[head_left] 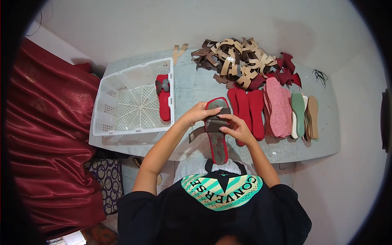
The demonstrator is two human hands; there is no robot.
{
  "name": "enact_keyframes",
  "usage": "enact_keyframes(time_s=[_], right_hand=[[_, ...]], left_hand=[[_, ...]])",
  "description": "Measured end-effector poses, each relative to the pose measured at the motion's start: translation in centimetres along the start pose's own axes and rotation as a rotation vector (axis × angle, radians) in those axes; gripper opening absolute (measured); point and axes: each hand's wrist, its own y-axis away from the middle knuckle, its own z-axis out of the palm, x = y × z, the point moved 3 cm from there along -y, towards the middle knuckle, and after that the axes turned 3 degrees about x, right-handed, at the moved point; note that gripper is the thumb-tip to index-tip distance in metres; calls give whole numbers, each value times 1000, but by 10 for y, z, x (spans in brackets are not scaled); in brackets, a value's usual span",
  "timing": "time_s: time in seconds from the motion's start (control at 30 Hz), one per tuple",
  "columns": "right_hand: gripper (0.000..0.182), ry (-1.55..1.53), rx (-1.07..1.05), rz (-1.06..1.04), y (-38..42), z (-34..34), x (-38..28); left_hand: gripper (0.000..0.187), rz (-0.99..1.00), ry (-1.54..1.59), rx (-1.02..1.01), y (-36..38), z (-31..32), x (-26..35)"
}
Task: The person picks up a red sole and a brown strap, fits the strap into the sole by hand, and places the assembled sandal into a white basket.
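Note:
In front of my body a shoe sole (219, 149) with a red edge and a grey, smeared face stands lengthwise, its lower end near my lap. My left hand (200, 112) grips its upper end, thumb across the face. A dark brown strap (198, 133) lies across the sole, one end sticking out to the left. The fingers and thumb of my right hand (237, 129) are closed on the strap at the sole's right edge. What lies behind the sole is hidden.
A white plastic basket (134, 131) at left holds a red sole with a dark strap (164, 100). Cut straps (234, 57) are heaped at the back. Red soles (256, 114), pink soles (279, 108), and green and tan ones (313, 116) stand right on the table (188, 153).

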Motion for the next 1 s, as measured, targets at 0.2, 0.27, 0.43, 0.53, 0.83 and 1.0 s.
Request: enact_keyframes(time_s=[0.2, 0.27, 0.43, 0.53, 0.83, 1.0], right_hand=[[39, 42, -127, 69, -8, -3, -8], [39, 95, -167, 166, -10, -3, -12], [38, 93, -187, 150, -13, -3, -14], [38, 96, -176, 144, -12, -3, -15], [37, 84, -141, 126, -12, -4, -13], [37, 221, -160, 83, -14, -7, -11]], left_hand=[[39, 13, -32, -21, -2, 0, -2], [38, 51, 3, -31, -2, 1, -2], [38, 47, 37, -46, -3, -1, -4], [38, 24, 48, -41, 0, 1, 2], [35, 37, 39, -13, -7, 2, -6], [36, 10, 58, -24, -5, 4, -3]])
